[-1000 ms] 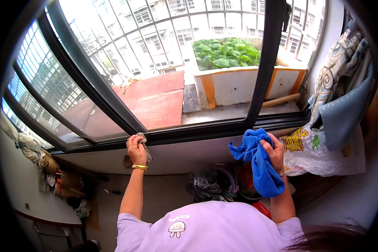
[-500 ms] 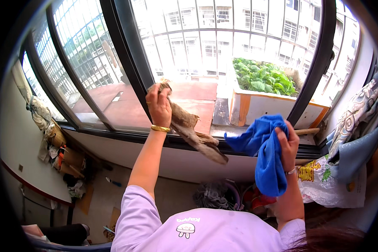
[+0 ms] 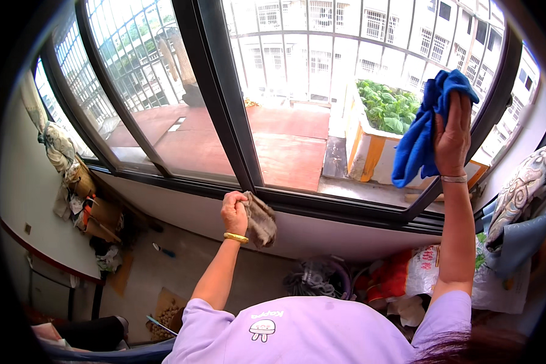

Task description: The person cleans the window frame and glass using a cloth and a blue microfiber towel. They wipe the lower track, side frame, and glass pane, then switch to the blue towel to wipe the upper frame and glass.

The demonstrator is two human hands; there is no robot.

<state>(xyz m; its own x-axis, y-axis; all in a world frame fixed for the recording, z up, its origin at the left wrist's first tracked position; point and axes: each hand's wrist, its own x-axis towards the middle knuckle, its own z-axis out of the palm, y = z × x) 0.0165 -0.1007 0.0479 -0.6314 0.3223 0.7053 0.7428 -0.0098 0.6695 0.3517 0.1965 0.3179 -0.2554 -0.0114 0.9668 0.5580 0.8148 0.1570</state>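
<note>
My left hand is closed around a bunched greyish-brown rag, which hangs just in front of the window's lower frame. Raised at the right, my right hand holds a blue cloth with its fingers straight and close together over the upper part. The blue cloth is up beside the dark right upright of the sliding window, its lower end hanging free. Whether it touches glass I cannot tell.
Beyond the window are a planter of green leaves, reddish boards and metal bars. Below the sill stand a purple-rimmed bucket with grey mop strands and red-and-white bags. Patterned curtains hang at right; clutter lies left.
My left hand has come down from the upright to below the lower frame, the rag now bunched in it. My right hand has lifted the blue cloth up and to the right.
</note>
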